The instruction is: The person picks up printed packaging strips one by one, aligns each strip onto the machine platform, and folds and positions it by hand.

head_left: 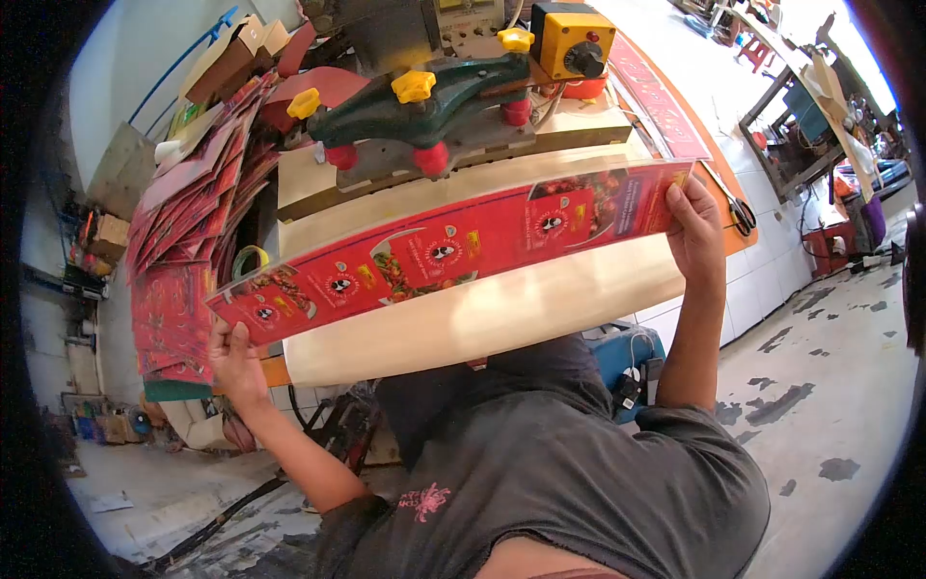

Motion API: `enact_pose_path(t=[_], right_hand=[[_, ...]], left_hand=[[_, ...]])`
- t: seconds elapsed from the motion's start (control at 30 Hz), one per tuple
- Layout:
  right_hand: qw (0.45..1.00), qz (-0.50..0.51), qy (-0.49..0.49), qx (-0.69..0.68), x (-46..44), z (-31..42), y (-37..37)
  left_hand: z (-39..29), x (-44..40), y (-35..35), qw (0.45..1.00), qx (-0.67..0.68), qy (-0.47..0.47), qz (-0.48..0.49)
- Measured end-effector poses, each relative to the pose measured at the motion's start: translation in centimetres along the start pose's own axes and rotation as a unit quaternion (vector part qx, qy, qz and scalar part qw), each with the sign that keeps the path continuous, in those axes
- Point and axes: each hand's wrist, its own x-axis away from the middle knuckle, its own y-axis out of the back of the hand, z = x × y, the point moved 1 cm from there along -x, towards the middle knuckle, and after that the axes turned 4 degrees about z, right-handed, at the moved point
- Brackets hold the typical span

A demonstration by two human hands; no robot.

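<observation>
A long red printed strip (444, 253) lies across the middle of the view, stretched between two bare hands and slanting so that its right end is the higher. The left hand (236, 367), between eight and nine o'clock, pinches the strip's lower-left corner; the right hand (696, 227), between two and three o'clock, grips the other end, its thumb on the printed face. Food pictures and round logos run along the strip.

Below the strip a broad pale sheet (511, 318) bulges toward the person's lap. At twelve o'clock, beyond the strip, stands a dark green machine frame (424, 108) with yellow star-shaped knobs on top and red round parts under it. A yellow control box (571, 46) with a black dial sits at one o'clock.

Between nine and ten o'clock, red printed sheets (198, 188) lean in an untidy heap, and a roll of tape (251, 261), as far as the partly covered view lets one judge, lies near the strip at nine o'clock. Dark-handled scissors (743, 217) rest just past the right hand, between two and three o'clock, on an orange surface (741, 239).
</observation>
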Motion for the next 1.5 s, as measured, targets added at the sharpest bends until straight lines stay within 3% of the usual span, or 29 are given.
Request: enact_pose_path(t=[0.07,0.1,0.17,0.33,0.43,0.53,0.6,0.67,0.8,0.93,1.07,1.13,1.23,1.4,1.5], right_hand=[[0.999,0.029,-0.004,0.025,-0.2,-1.0,2.9],[0.997,0.058,-0.008,0.047,-0.4,-1.2,3.4],[0.987,0.068,-0.040,0.138,-0.5,-1.8,3.8],[0.969,0.041,-0.105,0.221,0.6,-3.3,5.2],[0.968,0.000,-0.032,0.250,0.1,-1.7,4.0],[0.971,0.007,0.019,0.238,-0.3,-0.5,4.6],[0.963,0.025,0.011,0.269,-0.6,-0.5,5.8],[0.953,0.104,-0.079,0.272,-0.8,0.0,4.7],[0.942,0.099,-0.117,0.299,-0.5,-1.4,5.1],[0.933,0.035,-0.046,0.356,-1.1,-1.0,5.3],[0.956,0.014,0.019,0.291,-1.1,1.0,3.9],[0.955,0.035,-0.009,0.293,-0.9,0.4,4.6],[0.943,0.111,-0.123,0.289,-0.8,-1.2,6.4],[0.920,0.109,-0.053,0.373,-1.0,-1.3,4.8],[0.962,0.102,-0.065,0.245,-1.0,-0.3,2.9]], left_hand=[[-0.5,-0.8,-0.4,0.987,-0.149,-0.015,0.057],[-0.2,-0.9,-0.1,0.987,-0.149,-0.016,0.057],[1.1,-1.2,0.4,0.949,-0.286,0.017,0.129],[1.8,-1.0,-1.2,0.946,-0.285,0.098,0.116],[1.4,-2.2,-1.1,0.951,-0.295,0.006,0.095],[-0.2,-3.0,-1.0,0.961,-0.271,-0.004,0.049],[-0.4,-3.4,-0.8,0.958,-0.272,-0.006,0.094],[-0.4,-3.6,-1.8,0.939,-0.288,0.032,0.183],[1.9,-3.8,-0.2,0.930,-0.307,0.088,0.184],[1.5,-5.0,1.9,0.944,-0.303,0.038,0.127],[-0.7,-4.7,-0.8,0.947,-0.301,-0.025,0.108],[-0.5,-4.3,-1.1,0.938,-0.320,0.003,0.131],[1.2,-4.4,0.6,0.929,-0.329,0.044,0.163],[2.7,-4.0,0.0,0.954,-0.259,0.048,0.142],[3.0,-4.7,0.9,0.978,-0.183,0.025,0.094]])
